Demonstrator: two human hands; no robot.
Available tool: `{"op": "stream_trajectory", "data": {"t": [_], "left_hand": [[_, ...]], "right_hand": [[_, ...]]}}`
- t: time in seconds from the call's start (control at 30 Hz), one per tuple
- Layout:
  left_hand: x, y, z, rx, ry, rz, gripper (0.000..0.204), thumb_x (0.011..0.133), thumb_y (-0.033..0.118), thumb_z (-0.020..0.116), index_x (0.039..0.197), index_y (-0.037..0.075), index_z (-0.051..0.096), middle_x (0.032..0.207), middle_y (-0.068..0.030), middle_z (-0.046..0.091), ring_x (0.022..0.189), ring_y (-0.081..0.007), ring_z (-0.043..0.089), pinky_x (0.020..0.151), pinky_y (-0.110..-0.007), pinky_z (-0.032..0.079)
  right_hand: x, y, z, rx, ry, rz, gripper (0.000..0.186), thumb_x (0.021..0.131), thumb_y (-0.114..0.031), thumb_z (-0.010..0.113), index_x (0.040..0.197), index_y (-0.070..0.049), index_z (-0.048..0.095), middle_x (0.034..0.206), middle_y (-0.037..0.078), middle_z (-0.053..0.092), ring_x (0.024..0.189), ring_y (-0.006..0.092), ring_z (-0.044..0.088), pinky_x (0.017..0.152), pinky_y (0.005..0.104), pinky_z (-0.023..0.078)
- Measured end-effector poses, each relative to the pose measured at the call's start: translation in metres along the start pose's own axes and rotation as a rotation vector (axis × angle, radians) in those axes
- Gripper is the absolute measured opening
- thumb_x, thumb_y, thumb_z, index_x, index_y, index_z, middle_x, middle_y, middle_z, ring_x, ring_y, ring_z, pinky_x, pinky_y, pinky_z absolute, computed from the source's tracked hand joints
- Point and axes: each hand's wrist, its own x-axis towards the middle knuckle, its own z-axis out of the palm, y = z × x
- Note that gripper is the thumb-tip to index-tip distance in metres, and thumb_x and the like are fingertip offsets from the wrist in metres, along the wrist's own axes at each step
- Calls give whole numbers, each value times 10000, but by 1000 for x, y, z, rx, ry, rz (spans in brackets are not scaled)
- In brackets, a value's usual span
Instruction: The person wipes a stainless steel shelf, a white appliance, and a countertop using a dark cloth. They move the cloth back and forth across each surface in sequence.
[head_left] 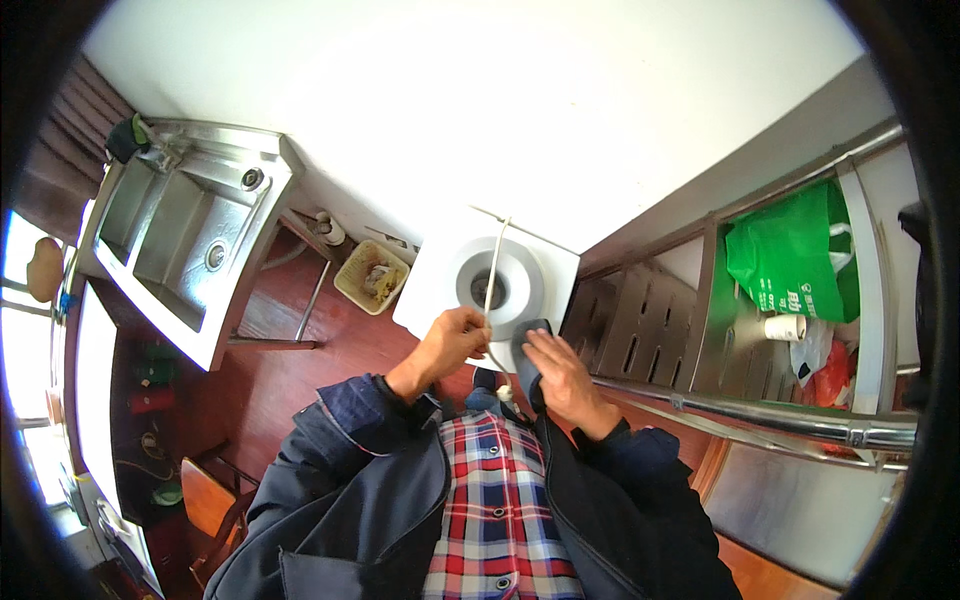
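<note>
Left hand [452, 343] pinching a white cable [494, 268], right hand [558, 372] gripping a dark phone [529, 352] (scraps in the beige bin [372, 277]).

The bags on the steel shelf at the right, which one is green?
The green bag is the big one at the top of the steel shelf, above the white cup. The other bags lie below it: a white one and a red one.

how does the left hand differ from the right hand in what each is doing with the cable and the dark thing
The left hand is closed in a fist around the white cable; the right hand lies flatter, fingers spread over a dark object. The left hand sits higher, against the white square fitting; the right hand sits lower, at its edge. Both come from dark blue jacket sleeves.
</note>
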Motion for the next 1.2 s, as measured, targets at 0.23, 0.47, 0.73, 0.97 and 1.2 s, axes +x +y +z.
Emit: {"op": "stream_trajectory", "data": {"t": [0.23,0.47,0.73,0.97,1.2], "left_hand": [[33,-37,74,158,-154,-27,148,979,76,689,916,-57,668,845,-115,738,771,-180,737,690,-308,624],[42,-52,77,330,-90,-7,210,874,173,724,842,-34,719,726,-184,746,682,-264,764,643,-393,592],[13,-43,55,506,42,121,171,906,126,662,864,-40,670,721,-213,718,668,-314,736,632,-435,570],[6,-33,46,840,107,181,293,922,278,687,911,-15,681,809,-283,702,790,-487,705,709,-540,565],[7,-15,-13,1078,463,240,619,858,224,809,1370,-14,554,1444,-235,565,1393,-431,509,1128,-508,444]], "right_hand": [[-18,19,-31,114,225,318,623,849,145,527,1464,53,564,1573,234,516,1486,403,464,1231,467,398],[55,16,-24,132,340,89,576,848,137,512,1417,77,581,1524,261,543,1432,421,512,1205,467,434],[102,32,-7,220,292,55,564,892,127,458,1441,62,567,1534,264,541,1419,426,527,1190,431,450],[134,27,21,0,281,-67,565,843,124,533,1405,95,585,1501,284,558,1425,457,505,1205,490,420],[179,25,60,-45,159,-2,478,927,-28,573,1379,129,571,1509,309,536,1426,458,502,1213,516,382]]}}
